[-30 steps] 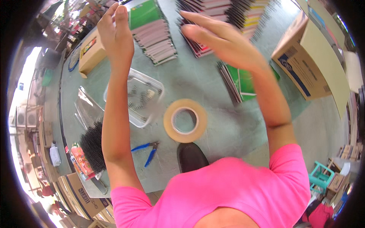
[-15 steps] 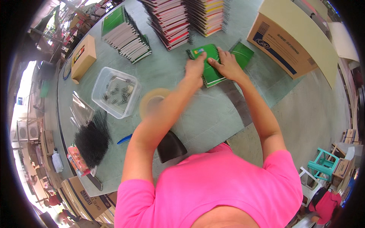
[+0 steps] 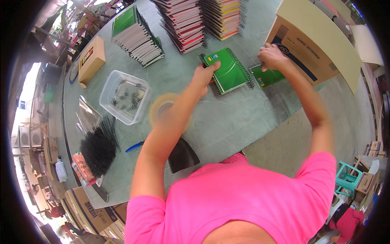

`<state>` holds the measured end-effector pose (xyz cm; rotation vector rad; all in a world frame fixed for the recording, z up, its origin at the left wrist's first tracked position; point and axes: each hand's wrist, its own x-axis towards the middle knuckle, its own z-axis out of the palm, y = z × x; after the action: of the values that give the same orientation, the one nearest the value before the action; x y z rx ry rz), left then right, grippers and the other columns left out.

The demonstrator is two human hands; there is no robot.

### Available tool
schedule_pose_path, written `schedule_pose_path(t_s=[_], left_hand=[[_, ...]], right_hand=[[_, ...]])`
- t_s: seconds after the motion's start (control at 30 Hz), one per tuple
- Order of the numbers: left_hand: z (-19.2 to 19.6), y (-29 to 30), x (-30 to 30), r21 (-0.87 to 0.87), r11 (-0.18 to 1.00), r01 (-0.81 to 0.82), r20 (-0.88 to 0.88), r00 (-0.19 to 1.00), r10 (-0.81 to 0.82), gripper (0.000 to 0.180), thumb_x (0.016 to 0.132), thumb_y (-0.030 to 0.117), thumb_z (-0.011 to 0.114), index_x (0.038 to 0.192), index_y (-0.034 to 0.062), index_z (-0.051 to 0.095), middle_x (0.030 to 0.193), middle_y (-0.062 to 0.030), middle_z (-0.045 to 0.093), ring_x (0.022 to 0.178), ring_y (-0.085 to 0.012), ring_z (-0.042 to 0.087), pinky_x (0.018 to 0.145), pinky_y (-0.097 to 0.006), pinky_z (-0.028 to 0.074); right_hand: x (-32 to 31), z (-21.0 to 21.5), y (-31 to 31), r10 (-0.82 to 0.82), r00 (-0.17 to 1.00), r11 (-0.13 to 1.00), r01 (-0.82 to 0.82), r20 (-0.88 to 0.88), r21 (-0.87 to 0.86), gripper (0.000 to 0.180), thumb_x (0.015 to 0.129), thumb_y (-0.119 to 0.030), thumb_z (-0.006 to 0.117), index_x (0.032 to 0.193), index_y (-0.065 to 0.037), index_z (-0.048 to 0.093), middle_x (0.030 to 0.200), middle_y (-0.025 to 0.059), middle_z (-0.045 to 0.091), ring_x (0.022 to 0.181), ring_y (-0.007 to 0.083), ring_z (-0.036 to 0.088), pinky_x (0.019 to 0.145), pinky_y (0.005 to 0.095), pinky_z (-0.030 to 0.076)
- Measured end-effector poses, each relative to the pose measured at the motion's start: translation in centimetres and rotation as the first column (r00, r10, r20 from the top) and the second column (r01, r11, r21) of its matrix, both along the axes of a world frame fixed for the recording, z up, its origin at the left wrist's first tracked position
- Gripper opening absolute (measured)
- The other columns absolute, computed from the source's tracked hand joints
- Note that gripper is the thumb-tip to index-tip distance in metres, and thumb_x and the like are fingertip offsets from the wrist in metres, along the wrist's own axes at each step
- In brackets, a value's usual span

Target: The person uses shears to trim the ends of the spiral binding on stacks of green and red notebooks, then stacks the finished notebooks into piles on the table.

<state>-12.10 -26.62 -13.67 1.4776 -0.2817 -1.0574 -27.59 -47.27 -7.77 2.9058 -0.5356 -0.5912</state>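
Observation:
My left hand (image 3: pixel 205 78) grips the left edge of a small pile of green spiral notebooks (image 3: pixel 230 73), thumb on the top cover and fingers hidden below. Black coils show on both the left and right sides of this pile. To its right, my right hand (image 3: pixel 274 57) is bent over another green notebook (image 3: pixel 269 78), with the thumb at its upper edge and the fingers curled. That notebook lies low over the table, close to the cardboard box (image 3: pixel 304 51). Part of its cover is hidden by my hand and wrist.
Tall stacks of notebooks with red (image 3: pixel 183 30), yellow (image 3: pixel 225 20) and green covers (image 3: pixel 140 38) stand at the back. On the left are a clear tub (image 3: pixel 105 97) of coil pieces, a tape roll (image 3: pixel 153 112), black coils (image 3: pixel 98 152), a blue pen (image 3: pixel 134 147) and a small carton (image 3: pixel 91 61).
My right hand has left the notebook pile and moved right onto the separate green notebook, which has shifted nearer and turned. My left hand stays on the pile.

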Motion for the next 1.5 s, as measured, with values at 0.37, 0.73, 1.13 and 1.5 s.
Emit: schedule_pose_path(t_s=[0.37, 0.73, 1.13, 1.5], left_hand=[[0.5, 1.2, 0.8, -0.088, 0.996, -0.027, -0.232, 0.973, 0.005, 0.054, 0.088, 0.055, 0.035, 0.107, 0.0063, 0.051, 0.098, -0.0075, 0.055, 0.089, -0.0201, 0.051, 0.081, -0.037, 0.039], [1.7, 4.2, 2.8, -0.156, 0.956, -0.249, -0.314, 0.93, 0.191, 0.07, 0.084, 0.062, 0.033, 0.118, 0.0011, 0.043, 0.1, -0.0119, 0.047, 0.087, -0.0212, 0.045, 0.085, -0.039, 0.038], [2.0, -0.2, -1.8, -0.145, 0.982, -0.119, -0.449, 0.893, 0.042, 0.029, 0.075, 0.008, 0.062, 0.101, -0.0025, 0.053, 0.092, -0.0144, 0.059, 0.08, -0.0241, 0.06, 0.071, -0.038, 0.051], [10.6, 12.3, 1.2, -0.291, 0.931, 0.221, 0.529, 0.848, -0.036, 0.08, 0.053, 0.01, 0.077, 0.119, 0.0003, 0.034, 0.105, -0.0141, 0.053, 0.097, -0.0237, 0.053, 0.088, -0.035, 0.041]], right_hand=[[0.6, 8.6, 4.8, 0.061, 0.879, 0.99, -0.112, 0.473, 0.082, 0.02, 0.069, -0.001, 0.051, 0.088, 0.001, 0.054, 0.091, 0.0148, 0.059, 0.089, 0.031, 0.055, 0.075, 0.0359, 0.042], [10.4, 5.6, 12.7, 0.646, 0.763, 0.735, -0.611, 0.027, -0.295, 0.04, 0.066, -0.012, 0.057, 0.105, -0.006, 0.057, 0.109, 0.0105, 0.054, 0.113, 0.028, 0.043, 0.097, 0.0423, 0.031], [3.3, -0.7, 8.7, -0.809, 0.513, -0.22, 0.185, -0.285, 0.958, 0.054, 0.077, -0.041, 0.062, 0.11, 0.0, 0.05, 0.109, 0.0113, 0.054, 0.103, 0.021, 0.051, 0.091, 0.0352, 0.039], [6.0, 2.8, 18.7, -0.703, 0.345, 0.279, -0.671, 0.622, 0.687, 0.091, 0.053, -0.031, 0.084, 0.123, -0.002, 0.032, 0.109, 0.0099, 0.049, 0.098, 0.0182, 0.051, 0.084, 0.03, 0.044]])
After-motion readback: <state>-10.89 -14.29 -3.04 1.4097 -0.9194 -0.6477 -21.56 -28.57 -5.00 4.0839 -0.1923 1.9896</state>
